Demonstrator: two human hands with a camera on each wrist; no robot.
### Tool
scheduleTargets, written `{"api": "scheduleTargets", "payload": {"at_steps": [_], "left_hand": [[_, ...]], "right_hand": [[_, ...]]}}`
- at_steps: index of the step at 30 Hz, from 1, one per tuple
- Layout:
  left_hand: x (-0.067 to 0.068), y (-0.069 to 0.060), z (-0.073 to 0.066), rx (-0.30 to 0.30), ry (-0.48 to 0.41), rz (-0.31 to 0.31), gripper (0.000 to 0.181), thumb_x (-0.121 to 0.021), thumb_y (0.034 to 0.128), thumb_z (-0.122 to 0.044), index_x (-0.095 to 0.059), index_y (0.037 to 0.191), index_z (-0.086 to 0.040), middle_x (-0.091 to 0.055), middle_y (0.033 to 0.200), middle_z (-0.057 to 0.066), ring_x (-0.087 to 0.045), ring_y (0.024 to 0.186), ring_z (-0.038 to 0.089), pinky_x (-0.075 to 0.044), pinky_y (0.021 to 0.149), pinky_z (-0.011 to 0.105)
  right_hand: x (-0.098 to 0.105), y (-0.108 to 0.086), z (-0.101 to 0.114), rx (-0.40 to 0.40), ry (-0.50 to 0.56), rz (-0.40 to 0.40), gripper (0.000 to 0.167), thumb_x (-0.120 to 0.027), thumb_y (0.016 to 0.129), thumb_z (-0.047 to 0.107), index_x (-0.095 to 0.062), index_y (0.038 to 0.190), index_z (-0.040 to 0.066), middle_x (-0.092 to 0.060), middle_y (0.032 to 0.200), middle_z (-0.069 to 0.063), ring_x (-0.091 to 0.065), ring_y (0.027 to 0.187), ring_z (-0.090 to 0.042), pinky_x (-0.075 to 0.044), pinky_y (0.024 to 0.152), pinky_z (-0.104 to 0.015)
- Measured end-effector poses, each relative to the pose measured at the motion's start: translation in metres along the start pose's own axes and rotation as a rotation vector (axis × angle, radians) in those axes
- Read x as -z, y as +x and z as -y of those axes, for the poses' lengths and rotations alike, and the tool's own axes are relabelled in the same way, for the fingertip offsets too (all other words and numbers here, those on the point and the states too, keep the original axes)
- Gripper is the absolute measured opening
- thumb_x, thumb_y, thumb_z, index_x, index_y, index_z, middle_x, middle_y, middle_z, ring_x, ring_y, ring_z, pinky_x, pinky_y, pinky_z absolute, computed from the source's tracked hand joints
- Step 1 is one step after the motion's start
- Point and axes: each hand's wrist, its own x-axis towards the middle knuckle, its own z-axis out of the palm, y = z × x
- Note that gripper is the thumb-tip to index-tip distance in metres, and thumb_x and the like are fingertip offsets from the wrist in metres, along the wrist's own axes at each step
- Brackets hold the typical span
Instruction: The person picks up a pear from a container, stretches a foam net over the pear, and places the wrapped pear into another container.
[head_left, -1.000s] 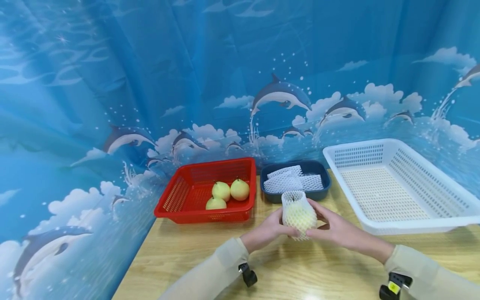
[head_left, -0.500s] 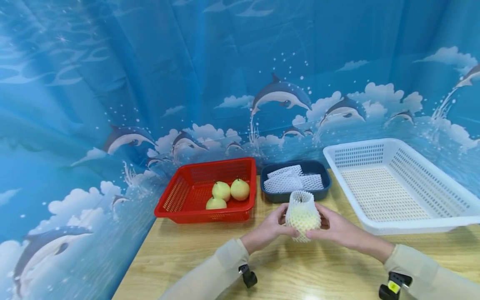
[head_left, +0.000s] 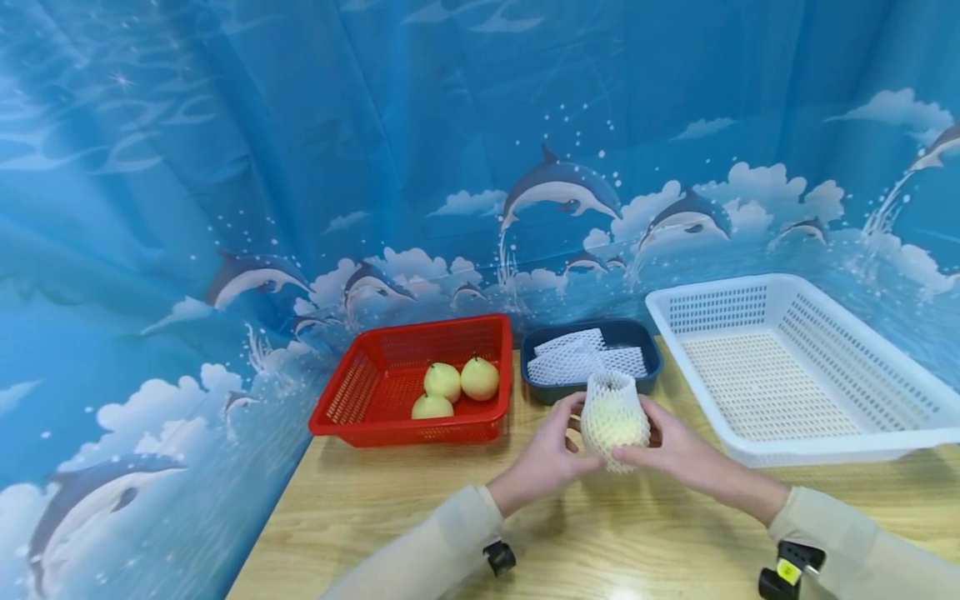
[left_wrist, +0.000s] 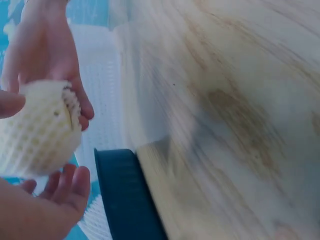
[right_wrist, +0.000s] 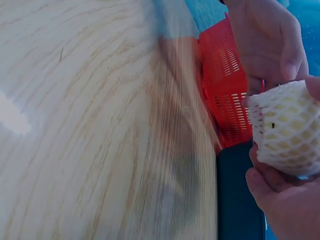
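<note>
A pale yellow pear (head_left: 618,423) in a white foam net sleeve (head_left: 611,387) is held upright above the front of the table, the sleeve's open end standing above the fruit. My left hand (head_left: 546,458) cups its left side, thumb low at the front and fingers curled behind. From the right, my right hand (head_left: 684,454) grips the pear, thumb in front. The right wrist view shows the stem end of the netted pear (right_wrist: 287,130) inside the mesh. Part of the fingers is hidden behind the fruit.
At the left stands a red basket (head_left: 360,429) with three bare pears (head_left: 480,379). Behind my hands is a dark blue tray (head_left: 652,358) holding several flat foam sleeves (head_left: 570,367). A large white basket (head_left: 825,450) stands at the right on the wooden table (head_left: 360,517).
The netted pear has moved to the right and, in the last half second, slightly up. My left hand has shifted right with it, and its wrist has turned a little.
</note>
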Motion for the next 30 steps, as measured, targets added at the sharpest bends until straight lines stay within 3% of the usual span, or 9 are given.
{"api": "scheduleTargets", "payload": {"at_steps": [5, 10, 13, 17, 20, 23, 27, 30], "left_hand": [[-0.01, -0.001, -0.007, -0.033, 0.198, -0.07, 0.091, -0.087, 0.0745, -0.043, -0.037, 0.15, -0.033, -0.048, 0.119, -0.013, -0.048, 0.102, 0.005, -0.048, 0.085, 0.023], [-0.016, 0.0, -0.009, -0.053, 0.25, -0.153, 0.088, -0.088, 0.073, -0.043, -0.042, 0.147, -0.028, -0.05, 0.118, -0.012, -0.047, 0.103, 0.004, -0.046, 0.089, 0.024], [-0.016, 0.0, -0.007, -0.042, 0.158, -0.168, 0.085, -0.089, 0.0729, -0.037, -0.045, 0.145, -0.027, -0.052, 0.12, -0.012, -0.049, 0.105, 0.005, -0.046, 0.091, 0.024], [-0.014, 0.0, -0.003, -0.031, -0.028, -0.155, 0.081, -0.088, 0.075, -0.03, -0.046, 0.144, -0.025, -0.052, 0.126, -0.009, -0.053, 0.109, 0.007, -0.05, 0.092, 0.023], [-0.01, -0.001, -0.001, -0.037, -0.126, -0.13, 0.079, -0.086, 0.0774, -0.025, -0.045, 0.145, -0.023, -0.052, 0.131, -0.005, -0.056, 0.11, 0.008, -0.054, 0.088, 0.022], [-0.007, -0.002, -0.002, -0.03, -0.208, -0.093, 0.079, -0.085, 0.0781, -0.018, -0.043, 0.145, -0.021, -0.054, 0.133, -0.003, -0.058, 0.111, 0.009, -0.055, 0.087, 0.024], [-0.005, -0.002, -0.003, -0.022, -0.312, -0.03, 0.078, -0.081, 0.08, -0.011, -0.04, 0.146, -0.02, -0.056, 0.133, -0.001, -0.059, 0.112, 0.011, -0.055, 0.09, 0.027], [-0.004, -0.003, -0.004, -0.028, -0.383, 0.011, 0.078, -0.076, 0.0827, -0.005, -0.037, 0.149, -0.018, -0.056, 0.137, 0.003, -0.059, 0.113, 0.013, -0.056, 0.09, 0.028]], "right_hand": [[-0.003, 0.0, 0.003, -0.004, -0.022, -0.033, 0.084, -0.075, 0.09, 0.024, -0.026, 0.153, -0.003, -0.059, 0.129, -0.023, -0.064, 0.109, -0.026, -0.056, 0.084, -0.026], [-0.009, 0.0, 0.01, -0.045, -0.022, -0.046, 0.088, -0.075, 0.089, 0.028, -0.024, 0.154, 0.0, -0.057, 0.133, -0.023, -0.062, 0.114, -0.028, -0.054, 0.086, -0.026], [-0.01, -0.001, 0.013, -0.047, -0.008, -0.046, 0.087, -0.075, 0.089, 0.027, -0.025, 0.154, -0.001, -0.055, 0.134, -0.025, -0.062, 0.115, -0.03, -0.054, 0.086, -0.028], [-0.008, -0.003, 0.016, -0.036, 0.016, -0.024, 0.082, -0.072, 0.092, 0.024, -0.024, 0.154, -0.001, -0.052, 0.138, -0.028, -0.06, 0.119, -0.037, -0.055, 0.09, -0.035], [-0.004, -0.005, 0.018, -0.048, 0.035, 0.009, 0.08, -0.066, 0.097, 0.026, -0.02, 0.157, 0.001, -0.048, 0.143, -0.03, -0.054, 0.127, -0.042, -0.053, 0.097, -0.043], [0.002, -0.006, 0.017, -0.048, 0.101, 0.071, 0.08, -0.06, 0.101, 0.025, -0.012, 0.159, 0.001, -0.041, 0.15, -0.033, -0.045, 0.135, -0.045, -0.05, 0.101, -0.041], [0.01, -0.006, 0.014, -0.002, 0.249, 0.192, 0.077, -0.051, 0.104, 0.019, -0.001, 0.159, -0.003, -0.031, 0.153, -0.036, -0.05, 0.133, -0.028, -0.05, 0.098, -0.031], [0.013, -0.006, 0.013, 0.038, 0.318, 0.254, 0.075, -0.047, 0.105, 0.015, 0.001, 0.157, -0.007, -0.036, 0.149, -0.035, -0.058, 0.122, -0.013, -0.051, 0.097, -0.031]]}}
